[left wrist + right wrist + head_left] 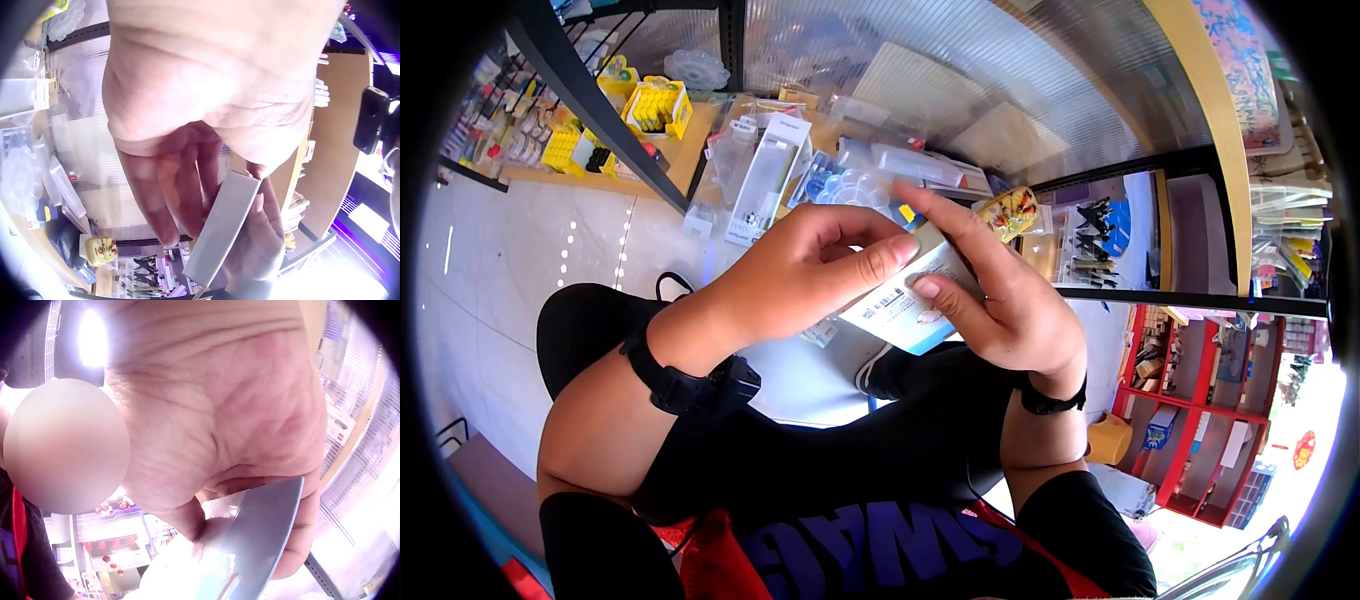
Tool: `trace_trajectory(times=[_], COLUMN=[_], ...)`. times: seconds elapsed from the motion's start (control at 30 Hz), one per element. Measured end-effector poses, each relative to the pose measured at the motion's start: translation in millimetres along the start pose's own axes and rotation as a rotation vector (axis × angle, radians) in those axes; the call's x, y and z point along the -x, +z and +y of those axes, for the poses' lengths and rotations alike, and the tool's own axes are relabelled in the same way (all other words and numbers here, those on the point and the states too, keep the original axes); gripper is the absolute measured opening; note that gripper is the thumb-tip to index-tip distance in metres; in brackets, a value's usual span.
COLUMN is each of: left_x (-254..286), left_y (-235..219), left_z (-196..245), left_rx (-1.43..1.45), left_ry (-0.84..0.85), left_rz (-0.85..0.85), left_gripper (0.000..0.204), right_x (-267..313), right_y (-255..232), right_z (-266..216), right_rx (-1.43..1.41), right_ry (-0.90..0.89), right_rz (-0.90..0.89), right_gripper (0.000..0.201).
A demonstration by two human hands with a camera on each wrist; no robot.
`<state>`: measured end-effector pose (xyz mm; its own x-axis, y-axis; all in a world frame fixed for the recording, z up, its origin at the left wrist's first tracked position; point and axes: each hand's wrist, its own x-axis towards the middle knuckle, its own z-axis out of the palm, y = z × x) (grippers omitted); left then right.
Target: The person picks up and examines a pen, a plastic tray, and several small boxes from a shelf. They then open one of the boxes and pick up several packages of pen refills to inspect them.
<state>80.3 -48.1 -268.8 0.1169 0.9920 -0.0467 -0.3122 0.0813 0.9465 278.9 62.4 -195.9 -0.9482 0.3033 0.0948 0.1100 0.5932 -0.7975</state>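
Note:
In front of the lap, both hands hold a small white box (900, 309) with a barcode, printed text and a blue band at its lower end. My right hand (1010, 310) grips it with the thumb on the printed face and the fingers behind. The left hand (810, 265) has its thumb tip at the upper edge, its fingers reaching round behind. From the left wrist, a narrow plain side of the box (224, 228) shows between that hand's fingers and thumb. The right wrist view catches its pale blue end (265, 525) against the right palm.
Beyond the hands, a low wooden shelf bears a long white package (768, 180), clear plastic palettes (850, 188) and a patterned yellow case (1008, 214). Yellow boxes (658, 108) stand further left. A dark shelf post (600, 105) rises there. Red shelving (1195, 410) stands at right.

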Motion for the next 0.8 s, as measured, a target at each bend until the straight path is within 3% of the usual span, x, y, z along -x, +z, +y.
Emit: trace_trajectory(times=[0.1, 0.17, 0.2, 0.27, 0.3, 0.37, 0.4, 0.47, 0.5, 0.6, 0.67, 0.7, 0.8], left_x=[0.7, -4.8, -8.5, -12.8, -13.4, -12.8, -10.7, -5.3, -8.1, -11.4, -11.0, -9.8, -7.1], left_y=[-1.1, -9.3, -8.2, -15.9, -18.5, -21.2, -19.8, -15.0, -21.8, -25.0, -24.3, -25.3, -27.1], left_z=[1.0, -2.2, -2.7, -8.0, -7.2, -1.0, 1.0, 2.3, -1.8, 5.3, 8.3, 10.5, 16.0], left_rx=[-0.065, -0.074, -0.005, -0.069, -0.069, 0.259, 0.257, 0.499, 0.644, 0.729, 0.671, 0.594, 0.486], left_ry=[0.009, -0.075, -0.231, -0.432, -0.431, -0.575, -0.576, -0.319, -0.260, -0.229, -0.173, -0.151, -0.128], left_rz=[-0.005, 0.060, 0.135, 0.081, 0.083, -0.149, -0.149, -0.012, -0.077, -0.017, 0.005, 0.025, 0.053], left_gripper=[0.050, 0.068, 0.089, 0.096, 0.096, 0.084, 0.084, 0.071, 0.060, 0.051, 0.053, 0.053, 0.053], right_x=[-0.5, -1.7, 1.2, 2.8, -1.1, -9.0, -9.5, -9.9, -8.8, -6.3, -7.2, -4.6, -6.7], right_y=[-2.3, -4.5, -1.9, -4.6, -5.8, -7.5, -7.7, -8.9, -11.0, -12.4, -3.5, -5.5, 0.3], right_z=[-1.4, 2.0, 3.7, 17.5, 23.2, 30.7, 27.3, 16.3, 15.0, 13.6, 12.4, 13.7, 18.7], right_rx=[-0.042, -0.025, -0.075, 0.035, 0.035, 0.096, 0.095, 0.256, 0.255, 0.399, 0.376, 0.402, 0.286], right_ry=[0.059, -0.007, 0.023, -0.114, -0.115, -0.397, -0.398, -0.409, -0.406, -0.360, -0.275, -0.238, -0.190], right_rz=[-0.027, 0.042, 0.123, 0.218, 0.217, 0.215, 0.216, 0.251, 0.252, 0.164, 0.248, 0.211, 0.266], right_gripper=[0.057, 0.047, 0.038, 0.036, 0.036, 0.041, 0.041, 0.042, 0.042, 0.038, 0.036, 0.050, 0.068])
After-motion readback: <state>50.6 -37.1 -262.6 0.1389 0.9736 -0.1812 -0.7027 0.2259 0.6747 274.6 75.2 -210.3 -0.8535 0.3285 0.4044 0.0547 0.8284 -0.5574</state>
